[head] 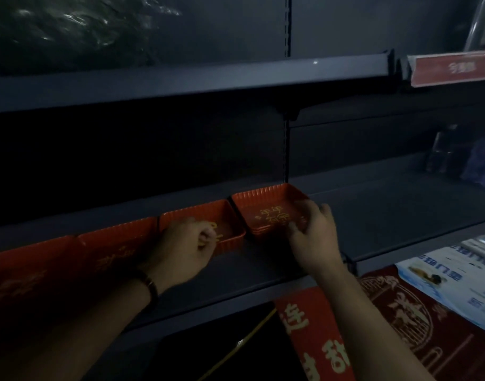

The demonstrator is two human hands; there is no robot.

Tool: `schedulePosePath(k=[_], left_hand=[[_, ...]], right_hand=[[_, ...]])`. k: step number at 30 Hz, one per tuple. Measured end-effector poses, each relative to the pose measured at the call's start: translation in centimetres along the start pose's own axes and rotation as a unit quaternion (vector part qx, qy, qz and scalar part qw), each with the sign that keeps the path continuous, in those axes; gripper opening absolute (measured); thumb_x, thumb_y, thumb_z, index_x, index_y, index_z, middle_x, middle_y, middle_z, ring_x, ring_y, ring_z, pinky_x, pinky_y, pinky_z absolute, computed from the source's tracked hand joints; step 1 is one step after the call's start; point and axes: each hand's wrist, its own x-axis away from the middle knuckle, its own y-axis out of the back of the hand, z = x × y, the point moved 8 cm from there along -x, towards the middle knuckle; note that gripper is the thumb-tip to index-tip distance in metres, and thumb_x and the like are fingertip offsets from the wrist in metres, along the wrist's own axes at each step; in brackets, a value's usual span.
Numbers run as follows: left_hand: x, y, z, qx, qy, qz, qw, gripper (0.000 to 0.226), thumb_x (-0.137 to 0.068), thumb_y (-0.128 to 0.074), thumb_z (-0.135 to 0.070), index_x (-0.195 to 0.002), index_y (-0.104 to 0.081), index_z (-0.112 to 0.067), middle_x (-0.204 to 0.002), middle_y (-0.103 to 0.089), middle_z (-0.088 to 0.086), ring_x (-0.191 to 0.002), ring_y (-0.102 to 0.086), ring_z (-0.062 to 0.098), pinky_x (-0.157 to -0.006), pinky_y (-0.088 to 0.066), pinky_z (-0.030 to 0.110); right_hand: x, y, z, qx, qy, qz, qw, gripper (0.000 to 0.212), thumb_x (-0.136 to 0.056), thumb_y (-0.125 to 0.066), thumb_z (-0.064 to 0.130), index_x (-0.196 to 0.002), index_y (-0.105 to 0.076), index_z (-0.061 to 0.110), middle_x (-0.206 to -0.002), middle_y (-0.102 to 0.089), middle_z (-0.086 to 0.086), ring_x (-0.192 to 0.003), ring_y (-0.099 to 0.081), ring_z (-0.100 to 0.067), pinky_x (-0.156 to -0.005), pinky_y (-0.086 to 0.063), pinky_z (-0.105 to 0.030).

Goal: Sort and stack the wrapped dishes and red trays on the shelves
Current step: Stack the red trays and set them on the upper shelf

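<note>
Four red tray positions are seen in a row along the dark middle shelf [263, 266], running from 9 o'clock up toward the centre. At the row's 3 o'clock end a stack of red trays [263, 213] is nested together, several rims showing at its near edge, and gold characters are printed on the floor of the top one. Its 4 o'clock corner is gripped by the right hand [314, 235], thumb on the near wall and fingers curled over the right rim.

Just beside it, at its 8 o'clock, the second tray [227, 225] is held by the left hand [183, 244], whose fingers are curled tightly over the near rim; gold print is partly hidden under the knuckles. A dark bracelet [150, 287] is worn on that wrist. The third tray [117, 243] and fourth tray [24, 273] are tilted against the back, gold lettering faintly visible.

At 11 o'clock, shiny wrapped goods [71, 26] are stored on the upper shelf [181, 81]; their contents cannot be made out. Dim bottles [442, 152] are stood at 3 o'clock.
</note>
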Motion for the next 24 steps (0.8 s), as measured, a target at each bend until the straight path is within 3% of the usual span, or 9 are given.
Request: schedulePosePath(k=[3, 6, 9, 13, 17, 20, 24], left_hand=[[4.6, 2.0, 2.3, -0.004, -0.008, -0.023, 1.0, 0.012, -0.091, -0.081, -0.02, -0.098, -0.078, -0.029, -0.101, -0.065, -0.019, -0.088, -0.063, -0.004, -0.076, -0.054, 0.015], [8.2, 2.9, 4.9, 0.011, 0.029, -0.026, 0.999, 0.016, -0.09, -0.081, -0.019, -0.098, -0.076, -0.032, -0.1, -0.063, -0.023, -0.092, -0.061, -0.005, -0.076, -0.049, 0.012], [10.5, 2.6, 6.2, 0.038, 0.058, -0.041, 0.997, 0.018, -0.093, -0.078, -0.026, -0.104, -0.072, -0.039, -0.105, -0.059, -0.025, -0.096, -0.058, -0.006, -0.078, -0.046, 0.011], [11.7, 1.8, 7.7, 0.093, 0.094, -0.064, 0.989, 0.022, -0.096, -0.073, -0.031, -0.112, -0.065, -0.044, -0.118, -0.055, -0.028, -0.107, -0.057, -0.002, -0.091, -0.054, 0.025], [12.3, 1.6, 9.5, 0.091, 0.101, -0.058, 0.989, 0.03, -0.097, -0.071, -0.033, -0.124, -0.062, -0.04, -0.129, -0.053, -0.022, -0.119, -0.054, 0.004, -0.099, -0.052, 0.029], [12.8, 2.6, 11.2, 0.044, 0.116, -0.066, 0.99, 0.043, -0.096, -0.07, -0.037, -0.135, -0.054, -0.042, -0.134, -0.05, -0.02, -0.129, -0.046, 0.011, -0.107, -0.049, 0.037], [13.9, 3.3, 12.0, 0.097, 0.122, -0.072, 0.985, 0.054, -0.094, -0.074, -0.032, -0.139, -0.047, -0.044, -0.141, -0.049, -0.019, -0.13, -0.049, 0.009, -0.107, -0.051, 0.037]], right_hand=[[2.8, -3.8, 3.7, -0.004, 0.029, 0.093, 0.995, 0.04, -0.095, -0.07, 0.017, -0.135, -0.064, 0.02, -0.136, -0.053, -0.002, -0.125, -0.056, -0.022, -0.109, -0.045, -0.031], [4.6, -7.5, 5.5, 0.036, 0.016, 0.188, 0.981, 0.043, -0.094, -0.069, 0.019, -0.136, -0.062, 0.02, -0.141, -0.049, -0.006, -0.124, -0.057, -0.029, -0.103, -0.045, -0.029], [5.7, -8.7, 5.5, 0.067, 0.018, 0.183, 0.981, 0.058, -0.086, -0.066, 0.014, -0.143, -0.054, 0.023, -0.145, -0.043, -0.008, -0.129, -0.053, -0.034, -0.11, -0.048, -0.037], [7.1, -10.0, 4.8, 0.231, 0.027, 0.179, 0.956, 0.098, -0.087, -0.072, 0.02, -0.165, -0.016, 0.037, -0.153, -0.026, -0.01, -0.141, -0.034, -0.036, -0.118, -0.032, -0.058], [7.6, -11.5, 5.1, 0.277, -0.01, 0.183, 0.943, 0.104, -0.091, -0.069, 0.033, -0.165, 0.002, 0.046, -0.15, -0.022, -0.015, -0.14, -0.027, -0.039, -0.118, -0.026, -0.061], [7.6, -12.2, 5.0, 0.298, -0.017, 0.184, 0.937, 0.095, -0.091, -0.067, 0.034, -0.162, -0.007, 0.051, -0.15, -0.023, -0.014, -0.14, -0.027, -0.04, -0.116, -0.028, -0.061], [7.9, -11.9, 6.0, 0.287, -0.017, 0.151, 0.946, 0.074, -0.092, -0.067, 0.026, -0.153, -0.031, 0.044, -0.147, -0.024, -0.014, -0.139, -0.028, -0.041, -0.117, -0.03, -0.062]])
